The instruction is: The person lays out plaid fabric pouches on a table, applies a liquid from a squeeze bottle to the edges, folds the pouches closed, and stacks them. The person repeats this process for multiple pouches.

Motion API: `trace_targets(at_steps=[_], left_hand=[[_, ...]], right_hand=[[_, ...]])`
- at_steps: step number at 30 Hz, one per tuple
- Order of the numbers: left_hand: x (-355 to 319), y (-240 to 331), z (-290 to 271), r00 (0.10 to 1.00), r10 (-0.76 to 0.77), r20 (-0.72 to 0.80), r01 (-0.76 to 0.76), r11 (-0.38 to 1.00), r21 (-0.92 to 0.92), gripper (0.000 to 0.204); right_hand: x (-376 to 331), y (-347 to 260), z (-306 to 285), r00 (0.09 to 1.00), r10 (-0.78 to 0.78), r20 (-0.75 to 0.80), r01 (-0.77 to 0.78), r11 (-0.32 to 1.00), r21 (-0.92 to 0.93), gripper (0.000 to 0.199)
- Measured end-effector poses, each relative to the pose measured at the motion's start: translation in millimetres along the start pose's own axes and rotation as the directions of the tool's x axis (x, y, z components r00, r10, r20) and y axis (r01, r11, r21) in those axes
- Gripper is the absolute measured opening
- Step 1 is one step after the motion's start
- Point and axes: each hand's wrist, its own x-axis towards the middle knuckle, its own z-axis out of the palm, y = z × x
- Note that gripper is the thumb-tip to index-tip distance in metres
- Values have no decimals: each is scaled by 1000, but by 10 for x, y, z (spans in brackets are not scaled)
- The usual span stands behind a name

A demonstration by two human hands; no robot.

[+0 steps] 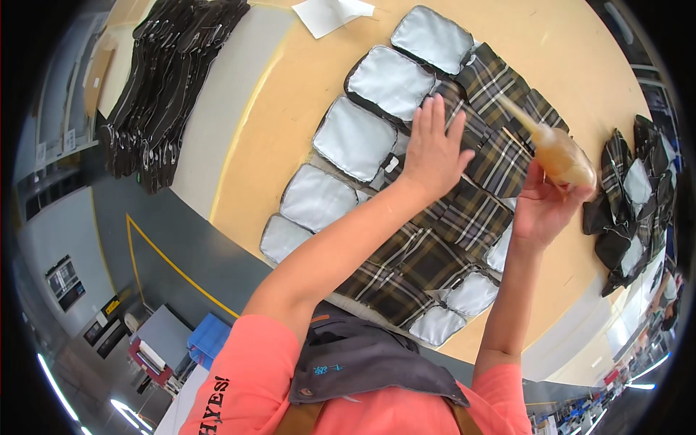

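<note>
A: What is held, and where, relative to the row of plaid fabric pieces (464, 210)?

B: A squeeze bottle of amber glue (562, 156) is gripped in the right hand (540, 210), fingers wrapped around its body, nozzle tilted toward the upper end of the row. The left hand (433, 148) is laid flat on the row just left of the nozzle, fingers spread apart.

A: What could be spoiled?

B: Too much glue could be squeezed out and spread over the plaid, or onto the silver-grey lined panels (377, 109) fanned out along the row's left edge. The left fingers could be smeared, since they are pressed close to the tip.

A: And the overlap?

B: The overlapped pieces could be dragged out of line if the flat hand slides. The finished pile (631, 203) right of the row lies near the bottle and could be dripped on.
</note>
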Motion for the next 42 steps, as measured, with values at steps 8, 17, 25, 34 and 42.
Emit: trace_targets(at_steps=[8, 17, 25, 34, 42], left_hand=[[-258, 132, 34, 975, 63, 214, -71, 997, 30, 68], [-275, 118, 53, 972, 32, 234, -29, 999, -16, 69], [-276, 122, 49, 970, 26, 241, -21, 999, -24, 69], [-278, 117, 46, 970, 29, 241, -19, 999, -42, 69], [-244, 173, -2, 972, 56, 230, -34, 995, -96, 73]], right_hand=[[26, 514, -212, 965, -108, 239, 217, 842, -494, 74], [45, 748, -259, 952, -88, 294, 243, 803, -545, 77], [66, 778, -199, 920, -126, 370, 326, 772, -546, 77], [23, 766, -266, 943, -107, 314, 268, 804, -532, 77], [131, 385, -55, 904, 385, 186, -427, 827, 367, 60]])
